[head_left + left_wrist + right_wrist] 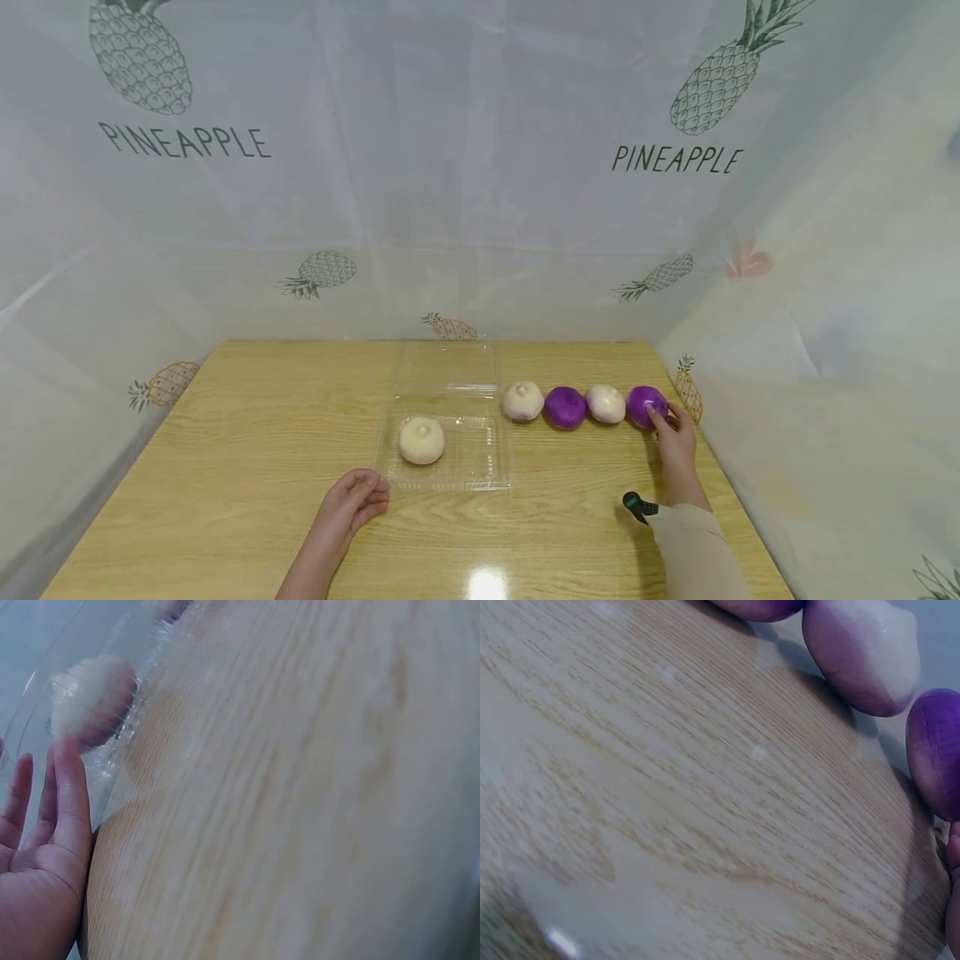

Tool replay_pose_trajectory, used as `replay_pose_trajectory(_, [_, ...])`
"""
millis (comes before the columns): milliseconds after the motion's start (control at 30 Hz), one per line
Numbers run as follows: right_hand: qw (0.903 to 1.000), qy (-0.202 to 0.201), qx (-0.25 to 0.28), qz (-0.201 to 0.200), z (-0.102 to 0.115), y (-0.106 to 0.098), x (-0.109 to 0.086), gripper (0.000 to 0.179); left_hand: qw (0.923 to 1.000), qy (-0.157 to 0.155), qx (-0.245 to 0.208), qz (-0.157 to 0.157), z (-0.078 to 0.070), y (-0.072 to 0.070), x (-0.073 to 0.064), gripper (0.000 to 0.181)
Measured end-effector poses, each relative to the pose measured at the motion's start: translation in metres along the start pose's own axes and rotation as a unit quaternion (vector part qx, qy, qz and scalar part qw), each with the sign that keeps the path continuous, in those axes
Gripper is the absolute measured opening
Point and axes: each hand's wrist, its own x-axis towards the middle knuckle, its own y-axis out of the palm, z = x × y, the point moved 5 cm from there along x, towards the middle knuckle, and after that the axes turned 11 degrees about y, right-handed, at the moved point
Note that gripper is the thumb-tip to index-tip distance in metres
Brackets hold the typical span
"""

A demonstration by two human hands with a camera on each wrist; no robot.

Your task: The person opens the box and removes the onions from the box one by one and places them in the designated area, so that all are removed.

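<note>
A clear plastic clamshell box (450, 485) lies unfolded on the table, its lid toward the back. Inside its near half sits a turnip (422, 440), pale side up; the left wrist view shows the same turnip (94, 701) through the plastic. My left hand (352, 502) is at the box's near left corner, fingers fairly straight and fingertips right at the edge. To the right of the box, several turnips stand in a row: a pale one (522, 401), a purple one (565, 407), a pale one (605, 404) and a purple one (645, 407). My right hand (677, 437) grips this last turnip, thumb on its near side.
The wooden table (247, 475) carries everything. Pineapple-print sheeting (480, 208) hangs behind it and along both sides. A dark strap device (640, 505) is worn at the right wrist, over a pale sleeve (697, 550).
</note>
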Motion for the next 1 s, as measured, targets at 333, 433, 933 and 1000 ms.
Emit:
replay_pose_trajectory(333, [0.9999,0.010,0.013,0.002,-0.0015,0.0010,0.0009,0.075,1.0000,0.000,-0.005,-0.004,0.0008,-0.0002,-0.0011,0.027])
replay_pose_trajectory(433, [0.9996,0.006,0.026,0.003,-0.0013,0.0011,0.0010,0.073,1.0000,0.001,-0.005,-0.005,0.0008,-0.0002,-0.0011,0.027])
replay_pose_trajectory(933, [0.9997,-0.021,-0.004,0.013,-0.0007,0.0018,0.0038,0.069,1.0000,0.007,-0.001,-0.002,0.0012,-0.0003,-0.0006,0.029])
replay_pose_trajectory(1000, [0.9996,-0.022,-0.010,0.014,-0.0011,0.0020,0.0039,0.069,1.0000,0.004,-0.003,-0.004,0.0013,-0.0003,-0.0005,0.029])
